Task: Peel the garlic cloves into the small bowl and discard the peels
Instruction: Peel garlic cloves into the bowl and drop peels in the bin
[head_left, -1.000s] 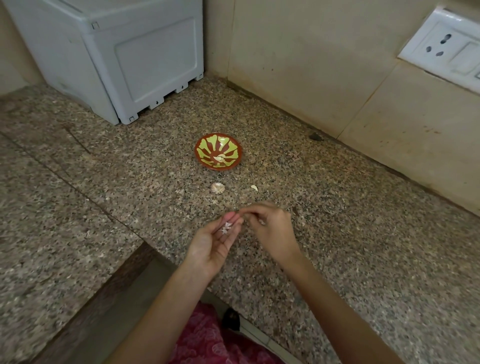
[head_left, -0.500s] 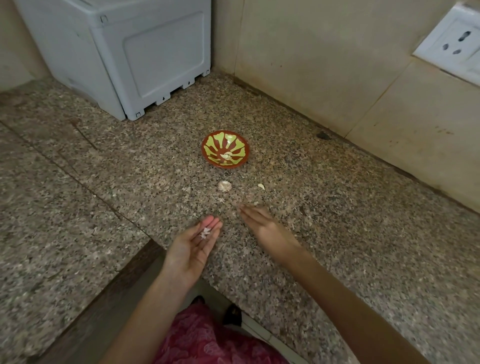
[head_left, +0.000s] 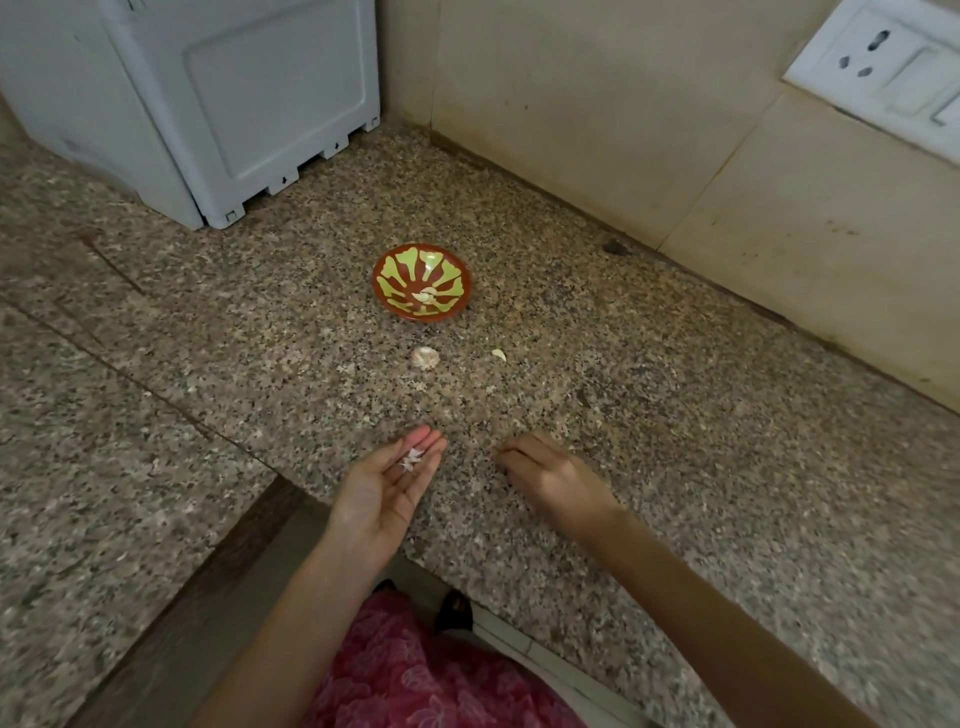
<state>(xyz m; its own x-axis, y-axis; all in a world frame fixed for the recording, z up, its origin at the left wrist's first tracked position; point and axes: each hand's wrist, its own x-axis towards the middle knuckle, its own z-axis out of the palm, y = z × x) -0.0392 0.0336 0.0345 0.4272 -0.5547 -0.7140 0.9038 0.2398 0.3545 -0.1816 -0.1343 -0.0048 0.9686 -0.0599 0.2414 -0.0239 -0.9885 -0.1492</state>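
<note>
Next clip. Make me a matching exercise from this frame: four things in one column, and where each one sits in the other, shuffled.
Things:
1. peels
2. peeled clove
3. garlic piece
4. right hand

Places:
a. inside the small bowl
b. palm down over the counter, holding nothing
c. on the open left hand
d. lying on the counter, apart from the bowl

Pairs: 1-c, 2-a, 3-d, 4-b

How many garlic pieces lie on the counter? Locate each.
2: larger garlic piece in front of the small bowl; smaller garlic piece to its right. Tiny scraps unclear.
</note>
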